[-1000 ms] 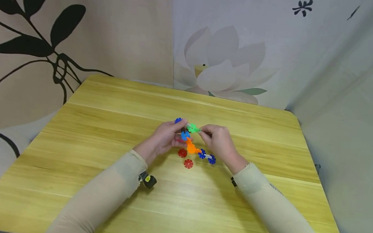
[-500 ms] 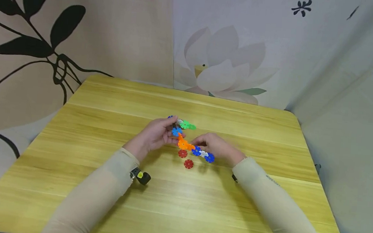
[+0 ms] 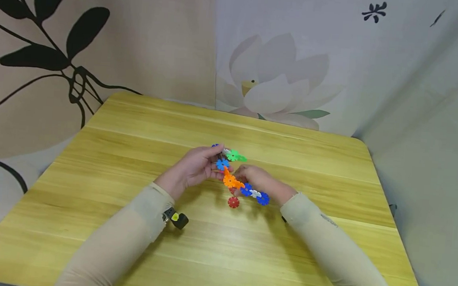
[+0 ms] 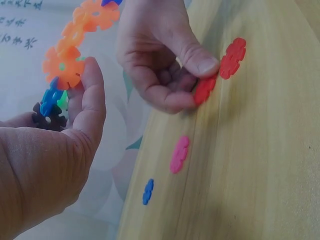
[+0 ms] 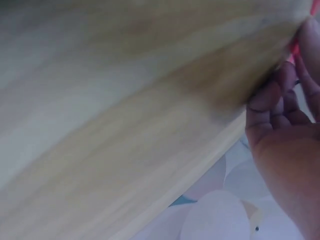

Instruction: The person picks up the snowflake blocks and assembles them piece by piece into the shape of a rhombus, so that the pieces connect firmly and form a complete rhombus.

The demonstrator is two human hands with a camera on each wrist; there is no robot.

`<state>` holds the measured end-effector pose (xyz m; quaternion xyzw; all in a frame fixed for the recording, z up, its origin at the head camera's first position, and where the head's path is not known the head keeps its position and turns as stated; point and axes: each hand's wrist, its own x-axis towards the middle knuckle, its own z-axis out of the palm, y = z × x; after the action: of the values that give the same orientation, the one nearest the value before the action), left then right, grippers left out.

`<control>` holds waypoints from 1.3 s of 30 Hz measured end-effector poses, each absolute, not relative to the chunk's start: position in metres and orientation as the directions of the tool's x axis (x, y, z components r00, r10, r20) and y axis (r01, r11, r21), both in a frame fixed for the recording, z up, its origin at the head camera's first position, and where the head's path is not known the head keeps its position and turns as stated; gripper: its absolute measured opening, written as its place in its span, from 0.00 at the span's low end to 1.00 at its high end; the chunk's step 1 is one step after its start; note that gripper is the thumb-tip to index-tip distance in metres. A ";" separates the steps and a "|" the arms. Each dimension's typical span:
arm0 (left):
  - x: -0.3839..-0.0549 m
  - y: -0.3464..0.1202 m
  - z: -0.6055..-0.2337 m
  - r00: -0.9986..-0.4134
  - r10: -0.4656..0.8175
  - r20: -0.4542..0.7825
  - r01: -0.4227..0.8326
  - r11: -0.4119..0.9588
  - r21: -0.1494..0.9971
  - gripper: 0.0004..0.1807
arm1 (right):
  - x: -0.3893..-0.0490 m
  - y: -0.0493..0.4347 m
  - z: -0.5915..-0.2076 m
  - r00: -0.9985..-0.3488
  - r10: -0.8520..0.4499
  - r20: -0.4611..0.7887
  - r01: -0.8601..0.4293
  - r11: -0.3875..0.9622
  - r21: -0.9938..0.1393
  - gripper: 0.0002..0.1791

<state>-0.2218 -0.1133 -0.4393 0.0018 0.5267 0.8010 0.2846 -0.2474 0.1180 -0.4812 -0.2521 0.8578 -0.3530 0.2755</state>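
My left hand (image 3: pixel 195 165) holds a chain of interlocking snowflake discs above the table. Green discs (image 3: pixel 234 155) form its far end. Through a light blue disc (image 3: pixel 222 164) and orange discs (image 3: pixel 229 180), the chain runs to dark blue discs (image 3: pixel 262 199) with a white one between them. A black disc (image 4: pixel 49 119) shows by the left fingers in the left wrist view. Below the chain, my right hand (image 3: pixel 260 179) pinches a red snowflake disc (image 4: pixel 204 91) between thumb and finger, close to the tabletop. In the right wrist view that disc is mostly hidden.
Another red disc (image 3: pixel 233 202) lies on the wooden table (image 3: pixel 221 257) near the right hand. Farther off lie a pink disc (image 4: pixel 179 154) and a blue disc (image 4: pixel 148 192). A printed curtain (image 3: pixel 160 36) hangs behind the table.
The right hand has left the green end of the chain, come down toward the table and taken hold of a red disc. The left hand still holds the chain, shifted slightly left.
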 end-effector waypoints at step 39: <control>-0.224 -0.095 -0.457 -0.858 0.365 -0.362 -0.480 -0.316 0.818 0.18 | -0.224 0.152 -0.445 -0.888 -0.223 -0.402 0.417 -0.022 -0.909 0.21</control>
<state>-0.2244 -0.0948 -0.4573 -0.0551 0.5232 0.8094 0.2608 -0.2240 0.1521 -0.4453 0.0731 0.6622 -0.7110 0.2251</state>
